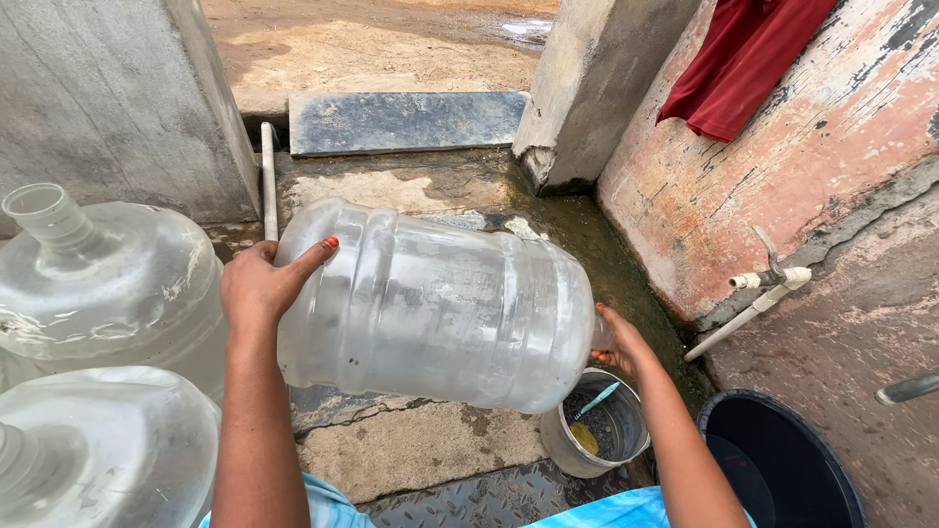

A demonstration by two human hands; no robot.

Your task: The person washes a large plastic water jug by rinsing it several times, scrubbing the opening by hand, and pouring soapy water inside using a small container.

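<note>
I hold a large clear plastic water jug [430, 303] on its side, above the ground. My left hand [262, 282] grips its flat base end at the left, thumb over the rim. My right hand [618, 340] holds its neck end at the right, mostly hidden behind the jug. Below the neck stands a small grey bucket [562, 445] with a blue-handled brush and a yellow object inside.
Two more clear jugs [108, 284] [98, 450] stand at the left. A black bucket [782, 460] sits at the lower right. A white tap pipe [753, 303] sticks out from the peeling wall, and a red cloth [734, 59] hangs above. Wet concrete lies ahead.
</note>
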